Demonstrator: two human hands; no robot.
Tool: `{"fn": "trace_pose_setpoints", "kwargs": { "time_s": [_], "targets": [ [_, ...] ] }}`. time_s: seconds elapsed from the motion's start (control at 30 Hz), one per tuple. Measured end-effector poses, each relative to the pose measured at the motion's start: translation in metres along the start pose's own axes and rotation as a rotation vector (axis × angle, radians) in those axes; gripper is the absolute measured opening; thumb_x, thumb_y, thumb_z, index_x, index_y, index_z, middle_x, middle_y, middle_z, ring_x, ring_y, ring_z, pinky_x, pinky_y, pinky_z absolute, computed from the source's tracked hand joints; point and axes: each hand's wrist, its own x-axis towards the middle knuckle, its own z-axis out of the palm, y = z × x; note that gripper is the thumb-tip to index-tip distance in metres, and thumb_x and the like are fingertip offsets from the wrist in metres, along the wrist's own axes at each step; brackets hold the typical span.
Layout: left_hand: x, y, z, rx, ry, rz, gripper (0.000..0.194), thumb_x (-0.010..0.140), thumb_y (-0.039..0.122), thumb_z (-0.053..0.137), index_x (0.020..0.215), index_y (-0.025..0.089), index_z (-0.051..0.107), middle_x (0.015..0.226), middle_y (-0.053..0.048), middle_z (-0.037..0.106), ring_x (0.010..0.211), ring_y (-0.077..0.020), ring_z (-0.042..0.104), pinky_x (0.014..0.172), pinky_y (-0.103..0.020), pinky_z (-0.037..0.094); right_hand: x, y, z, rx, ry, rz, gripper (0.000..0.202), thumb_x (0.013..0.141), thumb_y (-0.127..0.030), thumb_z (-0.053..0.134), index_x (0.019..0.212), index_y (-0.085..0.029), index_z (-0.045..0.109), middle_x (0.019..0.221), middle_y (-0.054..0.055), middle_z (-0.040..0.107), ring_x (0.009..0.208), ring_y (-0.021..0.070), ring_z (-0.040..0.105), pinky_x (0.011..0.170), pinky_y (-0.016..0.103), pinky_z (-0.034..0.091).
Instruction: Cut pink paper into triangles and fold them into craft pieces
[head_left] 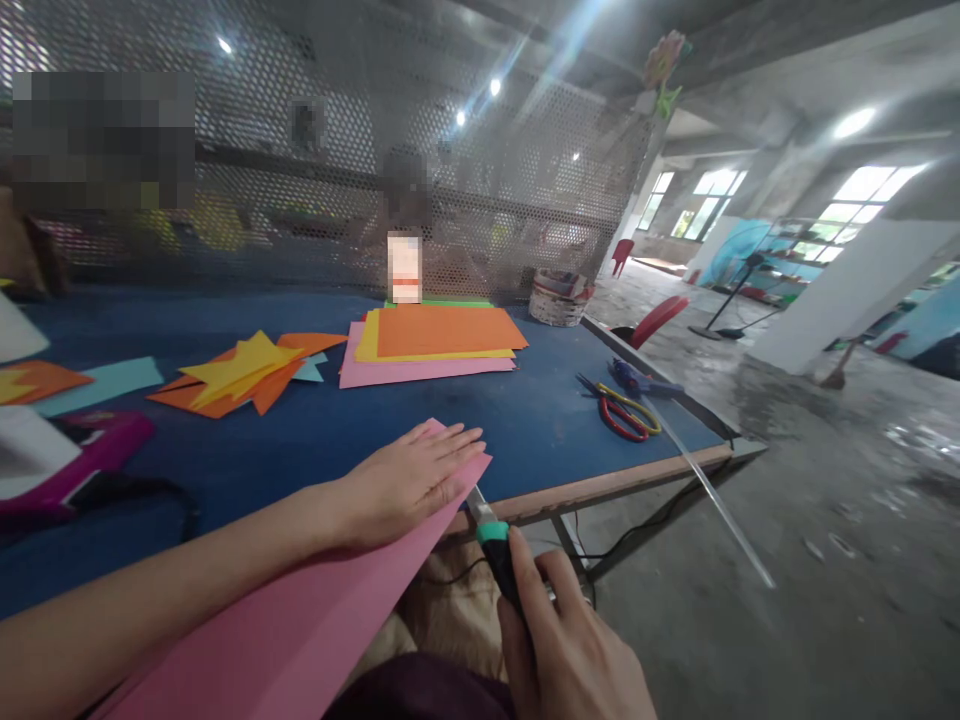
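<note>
Head view: one left hand (397, 485), open, flat on pink paper (322, 620) at the counter's (532, 435) near edge. One right hand (581, 635), closed around a cutter (496, 555), blade at paper's edge. Stars (247, 368), already cut; stacked sheets (450, 330), apparently uncut.

Both the left hand (412, 485) and the right hand (577, 640) are bare, with slender fingers and short, plain nails. The left forearm (217, 565) is bare too, smooth and slim. Over the lap lies tan cloth (469, 595), softly creased, with deeper folds in shadow. In front of it bulges a dark maroon garment (420, 692) (nearly black where the light misses it), its visible edge rounded.
</note>
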Motion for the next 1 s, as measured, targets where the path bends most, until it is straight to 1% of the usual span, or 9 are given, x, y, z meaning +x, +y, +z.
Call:
{"fn": "trace_pose_setpoints", "kwargs": {
  "time_s": [0.13, 0.27, 0.4, 0.6, 0.67, 0.73, 0.83, 0.93, 1.0],
  "targets": [
    [0.0, 0.0, 0.0, -0.001, -0.005, -0.002, 0.05, 0.101, 0.047, 0.014, 0.149, 0.033, 0.019, 0.157, 0.004, 0.017, 0.145, -0.0171, 0.015, 0.118, -0.04, 0.007, -0.001, -0.004, 0.002, -0.007, 0.02, 0.015, 0.041, 0.095, -0.027, 0.034, 0.134, -0.019, 0.045, 0.094, 0.008, 0.061, 0.059, 0.0158, 0.066, 0.04, 0.023, 0.05],
    [0.001, 0.003, -0.004, 0.007, -0.037, -0.029, 0.052, 0.1, 0.048, 0.012, 0.148, 0.03, 0.021, 0.157, 0.003, 0.018, 0.145, -0.0167, 0.014, 0.118, -0.04, 0.006, -0.001, -0.002, -0.002, -0.045, -0.026, -0.006, 0.043, 0.093, -0.023, 0.032, 0.135, -0.018, 0.043, 0.095, 0.008, 0.061, 0.061, 0.0158, 0.066, 0.041, 0.022, 0.051],
    [-0.002, 0.006, -0.008, -0.018, -0.027, -0.001, 0.051, 0.101, 0.047, 0.013, 0.148, 0.03, 0.023, 0.156, 0.003, 0.02, 0.145, -0.0162, 0.015, 0.118, -0.04, 0.006, -0.002, 0.0, -0.005, -0.06, -0.066, -0.052, 0.045, 0.091, -0.022, 0.035, 0.136, -0.016, 0.04, 0.099, 0.009, 0.062, 0.062, 0.0162, 0.068, 0.039, 0.021, 0.051],
    [-0.004, 0.007, -0.017, -0.068, -0.069, -0.014, 0.051, 0.101, 0.047, 0.013, 0.147, 0.029, 0.027, 0.155, 0.002, 0.026, 0.143, -0.0156, 0.02, 0.118, -0.039, 0.007, 0.0, -0.002, -0.005, -0.07, -0.012, -0.035, 0.044, 0.092, -0.021, 0.034, 0.135, -0.015, 0.041, 0.1, 0.01, 0.062, 0.067, 0.0182, 0.069, 0.042, 0.024, 0.053],
    [-0.001, 0.008, -0.017, -0.068, -0.023, -0.008, 0.05, 0.1, 0.047, 0.017, 0.144, 0.028, 0.032, 0.152, -0.001, 0.033, 0.14, -0.0179, 0.027, 0.117, -0.041, 0.012, 0.002, -0.002, -0.004, -0.07, 0.005, -0.03, 0.043, 0.095, -0.024, 0.03, 0.135, -0.015, 0.042, 0.099, 0.01, 0.062, 0.066, 0.0181, 0.068, 0.041, 0.024, 0.052],
    [0.004, 0.01, -0.017, -0.078, 0.056, 0.005, 0.047, 0.1, 0.046, 0.023, 0.139, 0.026, 0.041, 0.143, -0.005, 0.043, 0.131, -0.0206, 0.038, 0.112, -0.041, 0.024, 0.003, -0.002, -0.002, -0.071, 0.019, -0.033, 0.044, 0.098, -0.03, 0.024, 0.135, -0.015, 0.042, 0.097, 0.01, 0.061, 0.065, 0.0179, 0.068, 0.041, 0.024, 0.052],
    [0.012, 0.012, -0.015, -0.132, 0.161, 0.006, 0.04, 0.099, 0.044, 0.027, 0.117, 0.02, 0.054, 0.118, -0.008, 0.052, 0.108, -0.0204, 0.05, 0.098, -0.039, 0.038, 0.003, -0.002, -0.001, -0.081, 0.04, -0.044, 0.047, 0.1, -0.034, 0.017, 0.134, -0.015, 0.043, 0.096, 0.01, 0.062, 0.063, 0.0173, 0.068, 0.038, 0.024, 0.05],
    [0.015, 0.014, -0.014, -0.175, 0.219, -0.018, 0.035, 0.099, 0.044, 0.029, 0.099, 0.019, 0.054, 0.104, -0.006, 0.053, 0.095, -0.0195, 0.05, 0.09, -0.038, 0.041, 0.002, -0.003, 0.0, -0.075, 0.052, -0.048, 0.046, 0.1, -0.034, 0.017, 0.134, -0.017, 0.044, 0.095, 0.009, 0.062, 0.064, 0.0164, 0.068, 0.038, 0.021, 0.049],
    [0.014, 0.015, -0.014, -0.181, 0.229, -0.024, 0.032, 0.099, 0.043, 0.031, 0.097, 0.019, 0.053, 0.102, -0.005, 0.053, 0.094, -0.0195, 0.049, 0.088, -0.038, 0.041, 0.0, -0.004, 0.0, -0.067, 0.045, -0.044, 0.045, 0.1, -0.033, 0.018, 0.134, -0.017, 0.043, 0.096, 0.009, 0.063, 0.065, 0.0165, 0.068, 0.038, 0.021, 0.049]
  ]
}}
